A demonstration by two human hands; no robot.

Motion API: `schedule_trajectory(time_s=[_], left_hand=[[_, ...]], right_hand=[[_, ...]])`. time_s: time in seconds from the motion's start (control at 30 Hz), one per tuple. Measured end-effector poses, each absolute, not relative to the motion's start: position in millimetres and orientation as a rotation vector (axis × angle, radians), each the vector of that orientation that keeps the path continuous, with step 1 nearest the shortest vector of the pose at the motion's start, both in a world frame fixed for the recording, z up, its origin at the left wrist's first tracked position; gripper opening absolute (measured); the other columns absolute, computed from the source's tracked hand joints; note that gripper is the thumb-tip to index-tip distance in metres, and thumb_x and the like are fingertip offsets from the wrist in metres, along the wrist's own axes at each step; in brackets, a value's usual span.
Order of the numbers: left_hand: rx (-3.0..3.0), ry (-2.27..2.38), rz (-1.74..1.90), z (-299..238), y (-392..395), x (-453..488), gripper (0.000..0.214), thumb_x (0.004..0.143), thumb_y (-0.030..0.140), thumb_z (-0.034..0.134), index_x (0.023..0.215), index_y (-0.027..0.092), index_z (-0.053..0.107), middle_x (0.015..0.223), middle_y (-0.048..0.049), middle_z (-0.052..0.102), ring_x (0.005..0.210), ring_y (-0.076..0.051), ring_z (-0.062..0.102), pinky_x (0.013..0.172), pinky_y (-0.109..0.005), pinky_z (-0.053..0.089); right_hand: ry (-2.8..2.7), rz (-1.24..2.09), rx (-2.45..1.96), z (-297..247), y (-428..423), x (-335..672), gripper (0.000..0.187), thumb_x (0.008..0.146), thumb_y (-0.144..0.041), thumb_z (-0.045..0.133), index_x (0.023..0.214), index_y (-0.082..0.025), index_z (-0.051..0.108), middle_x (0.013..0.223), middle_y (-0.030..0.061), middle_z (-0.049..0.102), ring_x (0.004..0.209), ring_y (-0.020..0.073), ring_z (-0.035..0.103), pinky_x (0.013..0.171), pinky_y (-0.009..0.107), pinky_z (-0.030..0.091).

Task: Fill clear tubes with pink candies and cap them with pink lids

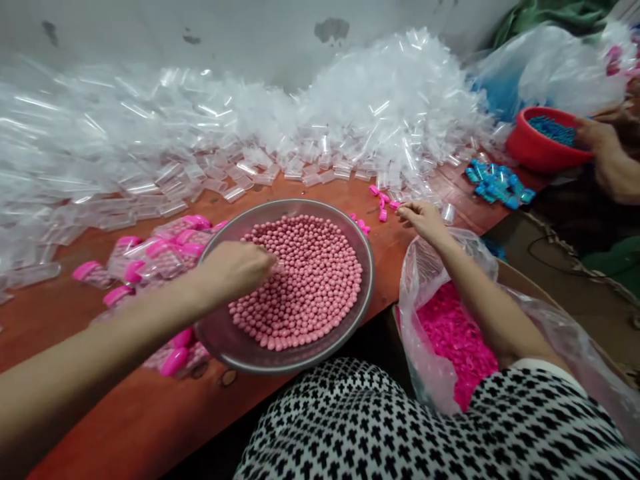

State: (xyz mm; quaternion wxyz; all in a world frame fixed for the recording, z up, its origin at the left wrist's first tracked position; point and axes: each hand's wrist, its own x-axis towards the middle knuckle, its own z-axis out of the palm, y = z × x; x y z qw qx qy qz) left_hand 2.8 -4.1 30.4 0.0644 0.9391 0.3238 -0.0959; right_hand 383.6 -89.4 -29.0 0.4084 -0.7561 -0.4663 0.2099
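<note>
Narrow gap between bowl (pixel 300 360) and bag (pixel 413 283), pink caps (pixel 383 215) at far end

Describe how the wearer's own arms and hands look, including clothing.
The left hand and right hand are ungloved; no watch shows on either wrist. The left forearm is bare to the picture's edge; the right forearm is bare up to a white sleeve edge, next to clothing patterned with black crosses on white.
</note>
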Motion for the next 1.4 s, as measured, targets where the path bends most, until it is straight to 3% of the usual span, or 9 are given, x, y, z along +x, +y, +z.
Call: schedule_trajectory(time_s=[0.07,0.17,0.33,0.57,0.73,0.83,1.0,1.17,1.4], left_hand=[[2.918,0.769,-0.577,17,-11,26,0.026,0.088,0.009,0.051,0.074,0.014,0.073,0.081,-0.0103,0.076,0.077,-0.022,0.070,0.064,-0.026,0.044],[2.855,0.747,-0.486,-3,-20,62,0.026,0.085,0.006,0.047,0.080,0.011,0.072,0.088,-0.0155,0.075,0.083,-0.025,0.070,0.069,-0.029,0.046],[2.675,0.853,-0.217,-14,-20,87,0.021,0.091,0.021,0.049,0.083,0.013,0.067,0.084,-0.0104,0.074,0.079,-0.021,0.069,0.072,-0.028,0.048],[1.481,0.749,0.455,4,-26,63,0.026,0.075,0.037,0.077,0.080,0.015,0.065,0.081,-0.0029,0.069,0.077,-0.016,0.065,0.076,-0.029,0.054],[1.180,0.658,0.597,3,-34,63,0.040,0.064,0.037,0.088,0.091,0.014,0.069,0.088,-0.0048,0.071,0.084,-0.017,0.067,0.083,-0.034,0.055],[1.184,0.604,0.621,-1,-35,65,0.041,0.065,0.036,0.087,0.093,0.013,0.070,0.090,-0.0055,0.071,0.085,-0.017,0.066,0.083,-0.033,0.054],[1.185,0.590,0.656,1,-39,65,0.037,0.069,0.037,0.085,0.092,0.012,0.070,0.089,-0.0048,0.070,0.080,-0.014,0.065,0.082,-0.032,0.054],[1.187,0.566,0.685,11,-47,55,0.037,0.067,0.038,0.085,0.089,0.012,0.071,0.084,-0.0037,0.069,0.079,-0.014,0.064,0.081,-0.031,0.054],[1.352,0.626,0.671,11,-50,34,0.031,0.071,0.038,0.078,0.087,0.011,0.073,0.081,-0.0036,0.069,0.076,-0.014,0.062,0.074,-0.027,0.051]], right_hand=[[-1.215,0.500,-1.978,-33,-78,395,0.017,0.085,-0.028,0.056,0.083,-0.015,0.065,0.073,0.0039,0.067,0.066,0.0159,0.063,0.067,0.031,0.054],[-1.304,0.419,-2.102,-39,-61,396,0.016,0.084,-0.028,0.058,0.081,-0.016,0.067,0.080,0.0066,0.069,0.083,0.0222,0.066,0.084,0.039,0.051],[-1.385,0.366,-2.284,-58,-34,385,0.018,0.071,-0.034,0.074,0.072,-0.017,0.067,0.086,0.0128,0.071,0.095,0.0322,0.065,0.090,0.045,0.047],[-1.404,0.451,-2.207,-72,-29,399,0.009,0.071,-0.023,0.067,0.064,-0.017,0.065,0.064,0.0044,0.067,0.074,0.0217,0.065,0.076,0.033,0.048],[-1.320,0.512,-1.961,-54,-45,388,0.019,0.079,-0.034,0.061,0.086,-0.017,0.063,0.078,0.0044,0.071,0.070,0.0165,0.064,0.064,0.028,0.051],[-1.198,0.722,-1.574,-27,-60,358,0.030,0.078,-0.044,0.069,0.095,-0.019,0.061,0.084,0.0036,0.073,0.070,0.0147,0.066,0.056,0.023,0.049],[-1.291,1.049,-1.195,16,-81,289,0.037,0.074,-0.053,0.077,0.093,-0.021,0.071,0.086,0.0015,0.075,0.071,0.0143,0.066,0.068,0.029,0.056],[-1.677,0.768,-1.143,24,-88,253,0.036,0.083,-0.055,0.070,0.103,-0.025,0.076,0.104,0.0047,0.074,0.098,0.0201,0.067,0.092,0.036,0.052],[-2.023,0.527,-1.111,35,-88,254,0.033,0.089,-0.050,0.064,0.105,-0.023,0.075,0.095,0.0061,0.072,0.088,0.0186,0.067,0.081,0.031,0.052]])
